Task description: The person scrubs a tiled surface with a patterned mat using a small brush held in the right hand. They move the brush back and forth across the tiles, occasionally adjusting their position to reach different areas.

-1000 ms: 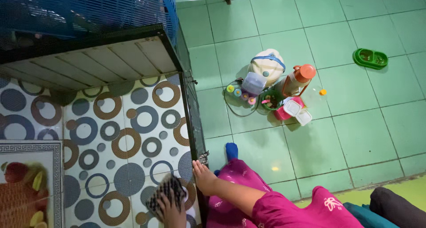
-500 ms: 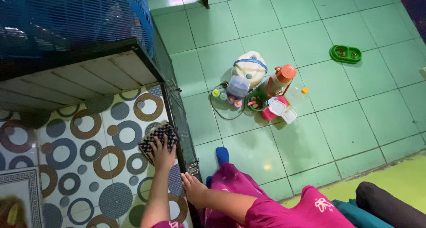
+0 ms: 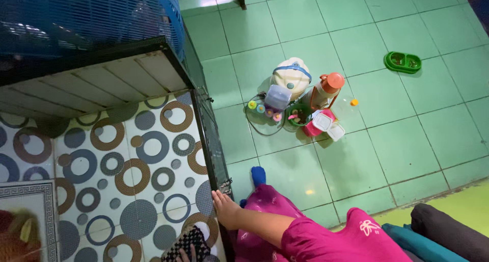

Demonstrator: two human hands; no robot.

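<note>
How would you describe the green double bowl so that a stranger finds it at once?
On the green tiled floor, look far right of the cluster of plastic containers. The green plastic double-bowl dish sits alone there, with two round hollows side by side.

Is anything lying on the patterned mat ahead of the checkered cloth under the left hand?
Nothing visible does. The checkered cloth sits at the near edge of the circle-patterned mat, and the stretch beyond it is bare. The right hand rests on the black frame beside it.

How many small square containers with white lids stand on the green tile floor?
2. One white-lidded container sits on a pink base beside the orange-capped bottle; the other white-lidded container lies just right of it, nearer the camera. Others may be hidden in the cluster.
</note>
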